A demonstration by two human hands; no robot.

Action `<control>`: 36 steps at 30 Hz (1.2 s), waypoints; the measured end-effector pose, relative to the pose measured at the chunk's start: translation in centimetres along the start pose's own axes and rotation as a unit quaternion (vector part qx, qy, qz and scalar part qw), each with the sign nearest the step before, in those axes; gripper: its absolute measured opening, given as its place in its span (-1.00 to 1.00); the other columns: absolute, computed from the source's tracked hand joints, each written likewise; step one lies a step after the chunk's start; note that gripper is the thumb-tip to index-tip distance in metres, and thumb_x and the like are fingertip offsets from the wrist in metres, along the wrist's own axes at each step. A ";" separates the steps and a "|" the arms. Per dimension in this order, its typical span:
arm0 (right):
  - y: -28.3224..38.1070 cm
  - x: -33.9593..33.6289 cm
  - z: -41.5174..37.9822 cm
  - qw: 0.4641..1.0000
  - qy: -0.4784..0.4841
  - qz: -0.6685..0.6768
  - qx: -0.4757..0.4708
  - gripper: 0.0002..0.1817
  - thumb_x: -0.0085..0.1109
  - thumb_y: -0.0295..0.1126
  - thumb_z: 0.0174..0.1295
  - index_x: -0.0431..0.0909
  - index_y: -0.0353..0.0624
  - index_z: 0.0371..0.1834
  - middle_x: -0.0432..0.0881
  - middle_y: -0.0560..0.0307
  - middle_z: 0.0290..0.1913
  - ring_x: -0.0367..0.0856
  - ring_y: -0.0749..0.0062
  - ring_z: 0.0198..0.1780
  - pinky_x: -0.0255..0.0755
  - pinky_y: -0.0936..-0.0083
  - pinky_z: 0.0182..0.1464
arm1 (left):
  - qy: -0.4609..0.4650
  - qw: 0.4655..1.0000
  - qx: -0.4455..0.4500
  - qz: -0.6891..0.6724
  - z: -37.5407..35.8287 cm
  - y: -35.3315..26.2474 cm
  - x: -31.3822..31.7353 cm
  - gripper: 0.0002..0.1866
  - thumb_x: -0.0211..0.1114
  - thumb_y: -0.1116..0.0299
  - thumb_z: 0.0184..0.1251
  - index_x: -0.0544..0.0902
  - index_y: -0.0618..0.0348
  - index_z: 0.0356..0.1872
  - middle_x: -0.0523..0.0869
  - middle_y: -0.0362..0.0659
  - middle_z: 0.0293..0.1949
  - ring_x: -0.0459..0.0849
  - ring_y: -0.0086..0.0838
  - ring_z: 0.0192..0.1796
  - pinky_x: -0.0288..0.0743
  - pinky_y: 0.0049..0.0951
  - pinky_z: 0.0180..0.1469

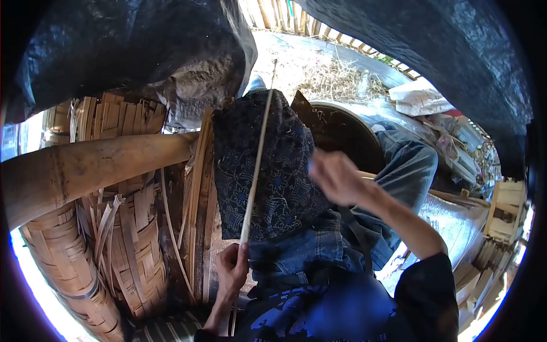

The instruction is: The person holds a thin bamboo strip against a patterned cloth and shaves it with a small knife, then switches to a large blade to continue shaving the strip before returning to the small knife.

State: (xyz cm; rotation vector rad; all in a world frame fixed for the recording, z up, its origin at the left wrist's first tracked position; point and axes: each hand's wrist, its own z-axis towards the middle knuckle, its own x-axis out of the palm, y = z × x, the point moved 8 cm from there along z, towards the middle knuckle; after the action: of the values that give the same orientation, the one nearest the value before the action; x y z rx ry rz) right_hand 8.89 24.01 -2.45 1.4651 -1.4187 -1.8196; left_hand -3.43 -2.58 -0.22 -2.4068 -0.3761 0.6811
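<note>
My left hand is closed around the near end of a long, pale bamboo strip. The strip runs away from me, narrowing towards its far end, over a dark patterned cloth spread on my lap and leg. Right of the cloth, my right hand is raised apart from the strip. Its fingers are curled and slightly blurred, with a small blue patch at their edge; what they hold, if anything, cannot be made out.
A thick bamboo pole crosses on the left above rolls of woven bamboo. Behind my right hand is a round dark basin. Dark sheeting hangs overhead. Shavings litter the ground ahead, near a white sack.
</note>
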 end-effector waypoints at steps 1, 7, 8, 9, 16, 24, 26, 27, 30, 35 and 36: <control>1.7 1.7 -1.9 0.996 0.050 -0.014 -0.072 -0.72 -0.01 -0.23 0.34 0.34 -0.17 -0.46 0.35 0.14 -0.71 0.38 0.34 -0.73 0.28 0.41 -0.69 | -0.010 1.000 -0.004 -0.020 0.1 -0.2 -0.5 -0.58 0.14 0.22 0.40 0.46 0.27 -0.63 0.37 -0.36 -0.74 0.26 -0.76 -0.64 0.05 -0.60 -0.62; -9.3 -0.9 -5.5 0.967 -0.231 0.028 0.106 -0.72 -0.04 -0.21 0.36 0.35 -0.15 -0.43 0.40 0.09 -0.67 0.38 0.19 -0.70 0.24 0.29 -0.64 | -0.033 0.999 0.030 0.000 1.4 -0.8 -1.6 -0.58 0.15 0.23 0.40 0.48 0.30 -0.64 0.39 -0.33 -0.76 0.28 -0.75 -0.66 0.06 -0.59 -0.64; -12.5 -2.7 -7.0 0.877 -0.376 0.145 0.263 -0.71 -0.06 -0.20 0.37 0.34 -0.17 -0.43 0.41 0.04 -0.66 0.39 0.13 -0.68 0.24 0.25 -0.61 | -0.035 0.999 0.030 -0.002 1.5 -0.8 -1.3 -0.58 0.15 0.23 0.40 0.48 0.30 -0.64 0.39 -0.33 -0.76 0.28 -0.75 -0.66 0.06 -0.59 -0.64; -11.6 -3.0 -7.0 0.877 -0.376 0.146 0.260 -0.71 -0.06 -0.20 0.37 0.34 -0.17 -0.43 0.41 0.04 -0.66 0.39 0.13 -0.68 0.24 0.25 -0.61 | -0.039 0.998 0.052 0.018 1.6 -1.3 -1.1 -0.58 0.16 0.23 0.39 0.47 0.31 -0.64 0.39 -0.32 -0.76 0.28 -0.75 -0.66 0.06 -0.58 -0.64; 0.1 0.2 -1.9 0.986 -0.128 -0.078 0.073 -0.67 -0.06 -0.20 0.38 0.32 -0.27 -0.40 0.43 -0.04 -0.65 0.41 0.06 -0.67 0.23 0.24 -0.58 | 0.000 0.998 0.060 0.032 2.4 -2.3 2.0 -0.57 0.17 0.22 0.37 0.47 0.32 -0.66 0.34 -0.32 -0.76 0.21 -0.74 -0.63 0.02 -0.54 -0.62; 0.9 3.4 -0.2 0.973 0.009 -0.218 0.071 -0.68 0.02 -0.19 0.33 0.35 -0.26 -0.39 0.49 -0.02 -0.65 0.51 0.12 -0.65 0.32 0.26 -0.62 | 0.022 0.993 0.093 0.066 3.4 -3.3 3.7 -0.55 0.15 0.18 0.38 0.54 0.37 -0.61 0.46 -0.20 -0.75 0.34 -0.68 -0.63 0.15 -0.51 -0.59; 0.7 3.5 -0.1 0.972 0.024 -0.216 0.086 -0.67 0.01 -0.18 0.34 0.36 -0.26 -0.40 0.48 -0.01 -0.67 0.50 0.13 -0.67 0.31 0.27 -0.63 | 0.027 0.993 0.089 0.071 3.4 -3.0 3.7 -0.55 0.15 0.18 0.38 0.55 0.38 -0.59 0.48 -0.19 -0.74 0.36 -0.67 -0.62 0.18 -0.51 -0.58; 0.5 3.7 0.0 0.971 0.036 -0.215 0.097 -0.65 0.01 -0.18 0.35 0.36 -0.27 -0.42 0.47 0.00 -0.70 0.49 0.14 -0.69 0.30 0.27 -0.64 | 0.031 0.993 0.086 0.068 3.5 -2.9 3.8 -0.55 0.15 0.18 0.38 0.55 0.38 -0.59 0.48 -0.19 -0.74 0.36 -0.67 -0.62 0.17 -0.52 -0.58; 0.8 3.4 0.1 0.978 0.009 -0.200 0.061 -0.61 -0.07 -0.14 0.39 0.38 -0.25 -0.47 0.41 0.12 -0.80 0.44 0.25 -0.79 0.30 0.34 -0.73 | 0.033 0.994 0.082 0.058 3.5 -3.0 3.9 -0.55 0.14 0.18 0.38 0.54 0.38 -0.60 0.46 -0.19 -0.75 0.34 -0.68 -0.64 0.15 -0.51 -0.60; 0.8 4.3 0.0 0.972 0.016 -0.216 0.095 -0.63 -0.04 -0.18 0.37 0.35 -0.26 -0.47 0.41 0.07 -0.80 0.44 0.19 -0.77 0.30 0.30 -0.71 | 0.011 0.991 0.103 0.091 3.2 -3.2 4.1 -0.55 0.17 0.22 0.37 0.48 0.34 -0.67 0.36 -0.18 -0.80 0.23 -0.68 -0.68 0.07 -0.46 -0.65; 0.5 4.6 0.0 0.969 0.020 -0.218 0.115 -0.65 0.00 -0.21 0.35 0.34 -0.27 -0.46 0.42 0.03 -0.78 0.44 0.13 -0.76 0.28 0.26 -0.69 | -0.006 0.987 0.115 0.110 2.9 -3.7 4.1 -0.55 0.18 0.24 0.37 0.44 0.33 -0.69 0.32 -0.17 -0.81 0.20 -0.67 -0.69 0.05 -0.45 -0.66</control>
State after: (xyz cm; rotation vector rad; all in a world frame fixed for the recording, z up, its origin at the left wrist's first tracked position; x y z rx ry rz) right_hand 7.10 20.15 -4.21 2.0544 -1.4069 -1.9024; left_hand -2.02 3.39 -1.43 -2.2421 -0.0315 0.7908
